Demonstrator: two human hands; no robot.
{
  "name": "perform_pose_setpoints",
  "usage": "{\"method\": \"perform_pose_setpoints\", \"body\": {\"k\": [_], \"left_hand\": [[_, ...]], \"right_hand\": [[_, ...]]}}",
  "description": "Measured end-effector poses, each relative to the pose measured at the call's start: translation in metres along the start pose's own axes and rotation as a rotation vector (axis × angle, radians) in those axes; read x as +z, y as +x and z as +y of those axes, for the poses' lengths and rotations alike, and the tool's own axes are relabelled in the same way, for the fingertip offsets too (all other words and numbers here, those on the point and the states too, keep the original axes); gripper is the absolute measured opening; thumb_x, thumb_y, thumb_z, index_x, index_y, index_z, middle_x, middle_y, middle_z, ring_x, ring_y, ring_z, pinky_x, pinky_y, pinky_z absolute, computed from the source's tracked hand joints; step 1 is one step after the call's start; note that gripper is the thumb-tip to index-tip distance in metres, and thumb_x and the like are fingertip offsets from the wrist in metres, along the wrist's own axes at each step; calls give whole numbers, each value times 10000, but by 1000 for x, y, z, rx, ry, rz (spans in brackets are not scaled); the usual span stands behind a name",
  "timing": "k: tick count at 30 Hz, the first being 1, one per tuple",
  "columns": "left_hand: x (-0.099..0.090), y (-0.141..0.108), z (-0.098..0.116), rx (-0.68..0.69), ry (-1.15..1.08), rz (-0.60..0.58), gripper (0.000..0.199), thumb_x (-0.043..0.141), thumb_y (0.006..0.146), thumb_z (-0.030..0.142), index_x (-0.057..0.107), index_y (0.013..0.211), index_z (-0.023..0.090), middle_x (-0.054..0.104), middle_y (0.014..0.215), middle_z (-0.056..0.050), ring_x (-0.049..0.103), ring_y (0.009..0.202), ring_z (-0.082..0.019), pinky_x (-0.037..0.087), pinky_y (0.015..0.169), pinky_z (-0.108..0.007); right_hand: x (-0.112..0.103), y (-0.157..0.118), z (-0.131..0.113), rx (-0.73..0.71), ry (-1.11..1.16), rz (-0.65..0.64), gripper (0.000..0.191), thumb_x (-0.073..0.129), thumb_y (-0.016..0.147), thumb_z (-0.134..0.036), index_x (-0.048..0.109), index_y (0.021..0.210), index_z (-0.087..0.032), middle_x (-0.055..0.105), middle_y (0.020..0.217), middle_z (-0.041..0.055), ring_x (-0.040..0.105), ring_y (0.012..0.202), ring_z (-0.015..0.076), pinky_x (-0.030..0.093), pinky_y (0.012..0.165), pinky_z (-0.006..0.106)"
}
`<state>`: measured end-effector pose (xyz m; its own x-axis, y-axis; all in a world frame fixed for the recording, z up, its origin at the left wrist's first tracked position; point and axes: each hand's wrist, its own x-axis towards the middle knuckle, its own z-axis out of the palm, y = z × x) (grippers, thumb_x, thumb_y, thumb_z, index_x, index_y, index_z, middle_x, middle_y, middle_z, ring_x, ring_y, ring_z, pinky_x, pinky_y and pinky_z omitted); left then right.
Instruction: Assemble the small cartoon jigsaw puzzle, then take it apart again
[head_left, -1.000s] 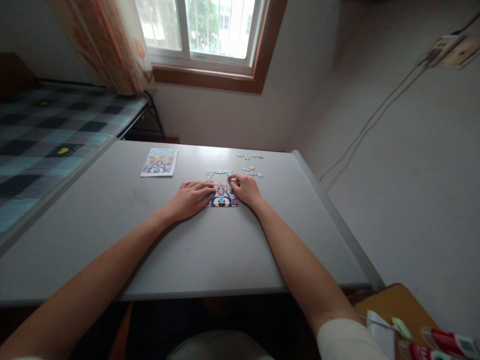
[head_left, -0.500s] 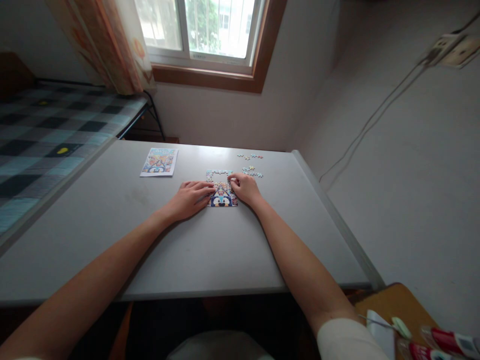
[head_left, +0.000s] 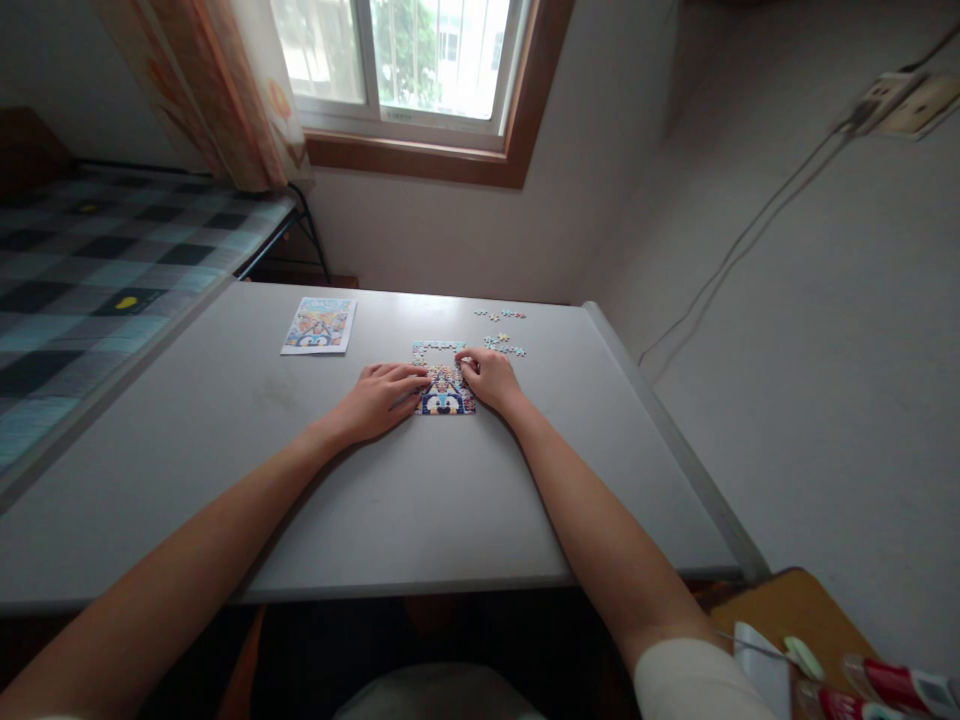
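Observation:
A partly assembled jigsaw puzzle lies on the grey table, with a gap in its upper part inside the border. My left hand rests at its left edge, fingers spread, fingertips touching the pieces. At the upper right edge is my right hand, its thumb and index finger close together at the border; anything between them is too small to make out. Loose pieces lie just beyond my right hand, and another row of pieces is farther back. A printed picture card lies to the left.
The grey table has a raised right edge along the wall. A bed with a checked cover stands at the left. At the lower right, a wooden stool bears red-labelled bottles and a white object.

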<state>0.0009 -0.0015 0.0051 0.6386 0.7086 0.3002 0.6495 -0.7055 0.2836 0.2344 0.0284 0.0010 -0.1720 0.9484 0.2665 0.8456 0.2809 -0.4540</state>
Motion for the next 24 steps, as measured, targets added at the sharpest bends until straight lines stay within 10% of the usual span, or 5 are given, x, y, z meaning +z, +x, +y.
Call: {"method": "perform_pose_setpoints", "body": {"k": [24], "left_hand": [[0, 0, 1, -18, 5, -8, 336, 402, 971, 380, 583, 1248, 327, 559, 1366, -3, 500, 1232, -212, 320, 1025, -392]], "right_hand": [[0, 0, 0, -5, -1, 2, 260, 503, 827, -203, 717, 974, -230, 716, 863, 23, 620, 795, 176, 419, 798, 285]]}}
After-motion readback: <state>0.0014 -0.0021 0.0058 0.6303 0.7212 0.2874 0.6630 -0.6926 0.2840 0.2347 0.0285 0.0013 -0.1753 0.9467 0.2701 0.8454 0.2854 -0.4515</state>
